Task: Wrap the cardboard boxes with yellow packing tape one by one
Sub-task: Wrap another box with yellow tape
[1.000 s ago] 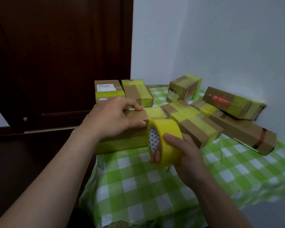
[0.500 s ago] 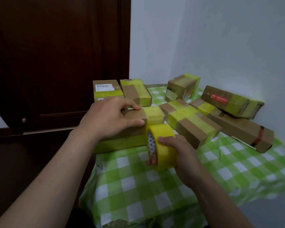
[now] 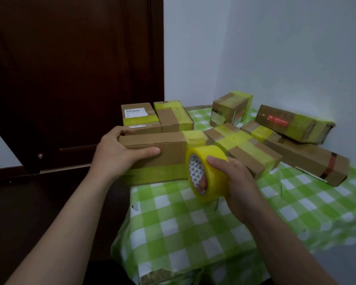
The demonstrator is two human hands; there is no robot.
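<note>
A long brown cardboard box (image 3: 162,150) is seen lying at the left edge of the tabletop (image 3: 193,233), which is covered with a green and white checked cloth. The left end of this box is held by the left hand (image 3: 117,155). The thumb is laid flat along the near side, and the fingers (image 3: 121,131) are curled over the far top edge. A band of yellow tape is stuck along the bottom of the near side. Another band is wrapped round the right end.

The round roll of yellow packing tape (image 3: 214,161) is gripped by the right hand (image 3: 238,182). It is held just beside the right end of the long box, a little above the cloth. The thumb is pressed on top of the roll, and a fingertip can be seen inside the hole in the middle. Whether the roll touches the box cannot be told.

Behind the long box, two small taped boxes (image 3: 140,118) are set side by side. A taped cube-shaped box (image 3: 230,108) is tilted near the white wall (image 3: 275,48). A flat box with crossed yellow tape (image 3: 245,153) is lying behind the roll. At the far right, a long box with a dark red stripe (image 3: 308,159) is found, and a box with a red label (image 3: 292,124) is leaned on top of it. A dark brown door (image 3: 70,68) is seen at the left.
</note>
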